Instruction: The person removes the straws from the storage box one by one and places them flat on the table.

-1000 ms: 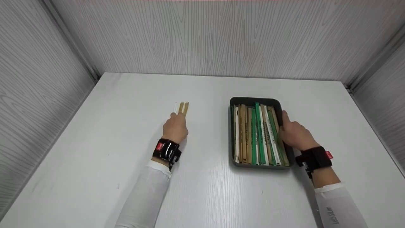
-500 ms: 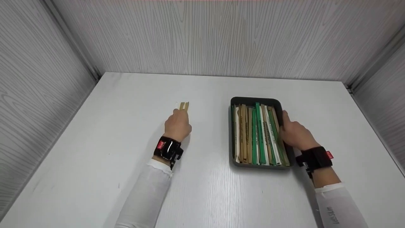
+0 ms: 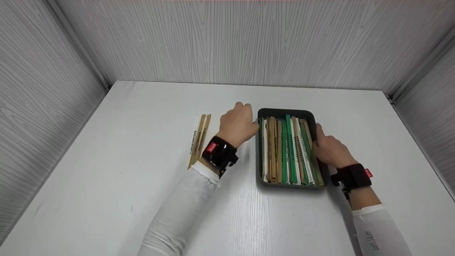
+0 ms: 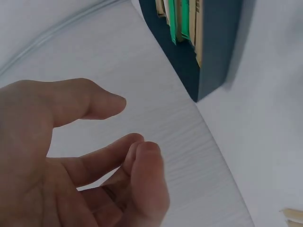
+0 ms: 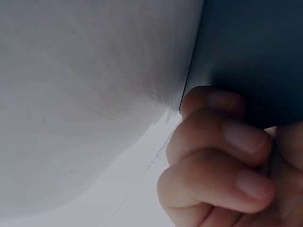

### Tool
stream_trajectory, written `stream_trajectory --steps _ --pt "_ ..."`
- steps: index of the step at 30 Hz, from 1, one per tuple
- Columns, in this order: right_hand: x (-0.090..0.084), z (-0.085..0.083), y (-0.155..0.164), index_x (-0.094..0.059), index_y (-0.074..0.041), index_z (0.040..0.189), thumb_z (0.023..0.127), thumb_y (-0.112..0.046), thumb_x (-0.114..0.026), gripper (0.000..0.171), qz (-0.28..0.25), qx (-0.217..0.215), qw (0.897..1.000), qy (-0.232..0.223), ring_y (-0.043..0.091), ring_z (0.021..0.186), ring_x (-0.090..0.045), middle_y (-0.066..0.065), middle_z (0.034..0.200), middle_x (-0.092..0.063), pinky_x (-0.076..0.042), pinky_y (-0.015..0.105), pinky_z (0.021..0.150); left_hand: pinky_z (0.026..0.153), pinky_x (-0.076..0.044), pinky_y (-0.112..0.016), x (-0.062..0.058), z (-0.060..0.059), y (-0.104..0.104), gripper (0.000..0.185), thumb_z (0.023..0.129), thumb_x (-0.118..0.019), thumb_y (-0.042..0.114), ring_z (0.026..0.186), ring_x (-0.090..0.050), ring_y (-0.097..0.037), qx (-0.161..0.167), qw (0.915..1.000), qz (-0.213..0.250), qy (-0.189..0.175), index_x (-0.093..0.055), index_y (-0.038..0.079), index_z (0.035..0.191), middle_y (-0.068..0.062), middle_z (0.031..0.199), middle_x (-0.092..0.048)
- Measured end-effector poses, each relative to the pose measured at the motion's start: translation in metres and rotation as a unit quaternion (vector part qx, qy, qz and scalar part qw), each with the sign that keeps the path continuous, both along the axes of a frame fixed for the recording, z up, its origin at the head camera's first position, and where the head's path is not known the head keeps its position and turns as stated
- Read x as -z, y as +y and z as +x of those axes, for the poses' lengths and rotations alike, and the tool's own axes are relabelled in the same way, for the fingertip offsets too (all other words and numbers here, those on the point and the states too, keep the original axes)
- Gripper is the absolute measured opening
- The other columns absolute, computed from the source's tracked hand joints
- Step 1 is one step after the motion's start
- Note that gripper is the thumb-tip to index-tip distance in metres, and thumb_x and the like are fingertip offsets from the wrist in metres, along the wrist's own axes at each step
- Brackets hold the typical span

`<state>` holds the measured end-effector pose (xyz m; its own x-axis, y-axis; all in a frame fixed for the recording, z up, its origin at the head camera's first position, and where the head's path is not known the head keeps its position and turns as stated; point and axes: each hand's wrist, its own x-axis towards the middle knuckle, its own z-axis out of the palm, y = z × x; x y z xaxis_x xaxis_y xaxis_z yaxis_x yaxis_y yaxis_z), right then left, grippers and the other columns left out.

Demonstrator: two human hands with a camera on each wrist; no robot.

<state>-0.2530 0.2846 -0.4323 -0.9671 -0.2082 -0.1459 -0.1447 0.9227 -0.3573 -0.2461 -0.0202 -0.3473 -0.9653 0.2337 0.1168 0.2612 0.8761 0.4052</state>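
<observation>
In the head view, a dark grey rectangular box point(image 3: 310, 113) holds a row of long, narrow printed paper strips point(image 3: 280, 149), coloured green, brown and white. My right hand point(image 3: 332, 151) grips the box's right side, with fingers curled against its wall point(image 5: 255, 42) in the right wrist view. My left hand point(image 3: 237, 122) hovers just left of the box and holds nothing. In the left wrist view its thumb stands apart from the loosely bent fingers point(image 4: 149, 179). Left of that hand, a few white and brown strips point(image 3: 199, 138) lie side by side on the table.
The white table point(image 3: 106, 185) runs back to a wood-grain panel point(image 3: 227, 42). Similar panels rise at the left and right sides. Both wrists wear black straps point(image 3: 220, 153).
My left hand has left the strips on the table, uncovering them, and moved right towards the box. The right hand and the box stay in place.
</observation>
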Motion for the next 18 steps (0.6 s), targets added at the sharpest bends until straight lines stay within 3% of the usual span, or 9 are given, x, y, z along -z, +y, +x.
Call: stream_trajectory --steps 4,7,12,18 --pt "-0.002 -0.001 -0.001 -0.002 0.009 0.161 0.106 -0.018 -0.033 0.069 0.001 0.002 1.000 -0.003 0.030 0.068 -0.061 0.029 0.090 -0.066 -0.051 0.047 0.064 0.060 -0.056 -0.039 -0.005 -0.002 0.031 0.011 0.096 -0.063 0.014 0.072 -0.058 -0.019 0.033 0.9993 -0.013 -0.012 -0.062 0.007 0.088 -0.010 0.099 -0.060" --pt "-0.003 -0.001 -0.001 -0.001 0.008 0.161 0.106 -0.019 -0.034 0.069 0.001 0.003 1.000 -0.005 0.030 0.068 -0.061 0.028 0.090 -0.066 -0.050 0.047 0.064 0.059 -0.055 -0.037 -0.001 -0.002 0.052 0.018 0.095 -0.063 0.012 0.072 -0.058 -0.018 0.060 0.9974 -0.031 -0.023 -0.056 0.011 0.079 -0.009 0.098 -0.061" --pt "-0.001 -0.001 -0.001 -0.002 0.009 0.161 0.107 -0.018 -0.035 0.069 -0.001 0.003 1.000 -0.007 0.030 0.068 -0.062 0.028 0.090 -0.066 -0.051 0.046 0.063 0.056 -0.053 -0.032 0.018 -0.001 0.085 0.024 0.096 -0.065 0.014 0.069 -0.055 -0.013 0.092 0.9917 -0.086 -0.026 -0.056 0.014 0.074 -0.007 0.096 -0.065" --pt "0.000 0.000 -0.001 -0.005 0.010 0.161 0.107 -0.017 -0.037 0.068 -0.002 0.001 1.000 0.000 0.031 0.068 -0.061 0.031 0.092 -0.066 -0.050 0.046 0.062 0.048 -0.049 -0.027 0.040 -0.001 0.117 0.034 0.097 -0.066 0.018 0.058 -0.053 -0.007 0.100 0.9855 -0.133 -0.035 -0.052 0.019 0.066 0.004 0.074 -0.066"
